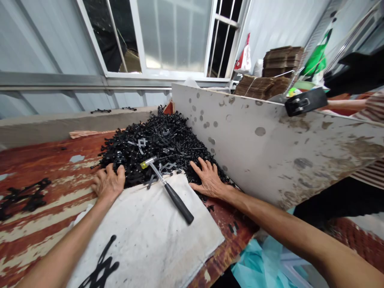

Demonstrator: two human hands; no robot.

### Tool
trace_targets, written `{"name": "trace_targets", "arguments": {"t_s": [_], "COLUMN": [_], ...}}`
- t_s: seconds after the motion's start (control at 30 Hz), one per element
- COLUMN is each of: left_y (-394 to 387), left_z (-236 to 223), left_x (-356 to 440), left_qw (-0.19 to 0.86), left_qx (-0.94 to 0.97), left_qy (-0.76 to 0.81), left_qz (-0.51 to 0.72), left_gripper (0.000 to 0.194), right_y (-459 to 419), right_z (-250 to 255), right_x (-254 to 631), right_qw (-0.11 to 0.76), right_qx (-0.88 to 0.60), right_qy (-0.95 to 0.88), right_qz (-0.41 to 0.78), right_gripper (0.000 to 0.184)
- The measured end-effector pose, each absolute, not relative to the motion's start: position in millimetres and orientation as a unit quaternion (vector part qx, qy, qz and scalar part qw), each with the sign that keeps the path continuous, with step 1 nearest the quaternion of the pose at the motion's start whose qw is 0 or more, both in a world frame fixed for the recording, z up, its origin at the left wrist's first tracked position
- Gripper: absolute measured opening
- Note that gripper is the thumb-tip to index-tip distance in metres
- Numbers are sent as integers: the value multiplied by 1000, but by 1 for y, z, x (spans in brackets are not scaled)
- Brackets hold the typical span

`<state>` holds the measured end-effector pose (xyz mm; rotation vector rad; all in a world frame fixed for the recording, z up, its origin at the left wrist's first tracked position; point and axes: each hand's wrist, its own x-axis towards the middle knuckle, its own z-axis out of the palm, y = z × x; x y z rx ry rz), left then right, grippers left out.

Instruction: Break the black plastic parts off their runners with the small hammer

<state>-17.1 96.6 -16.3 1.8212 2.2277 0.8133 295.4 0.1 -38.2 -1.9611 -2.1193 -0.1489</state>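
A large heap of small black plastic parts (pixel 159 140) lies on a worn red table (pixel 39 168). My left hand (pixel 108 183) rests at the heap's near left edge with fingers curled into the parts. My right hand (pixel 208 178) lies flat with fingers spread on the heap's near right edge. Between my hands a small hammer (pixel 168 188) with a black handle lies on a dirty white cloth (pixel 144 232), its head touching the heap. A black part (pixel 100 266) lies on the cloth's near end.
A stained white board (pixel 270 140) stands upright along the right of the heap. Another person's arm holds a black hammer (pixel 306 102) behind it. More black parts (pixel 24 196) lie at the left. Stacked cardboard (pixel 270 76) and a window (pixel 168 36) are behind.
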Motion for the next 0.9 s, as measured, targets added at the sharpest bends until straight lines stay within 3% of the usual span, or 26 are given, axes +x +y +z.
{"name": "trace_targets", "arguments": {"t_s": [0.33,0.63,0.9], "left_y": [99,95,92], "left_z": [-15,-15,-11], "left_x": [-15,-14,-10], "left_qw": [86,84,80], "left_qx": [599,599,574], "left_qy": [746,745,763], "left_qz": [278,281,286], "left_gripper": [65,63,56], "right_y": [66,61,76], "right_z": [-29,-26,-23], "right_x": [289,289,281], "right_qw": [113,103,119], "right_qx": [-701,-707,-725], "right_qy": [-701,-696,-673], "right_qz": [-67,-71,-91], "right_gripper": [73,84,39]}}
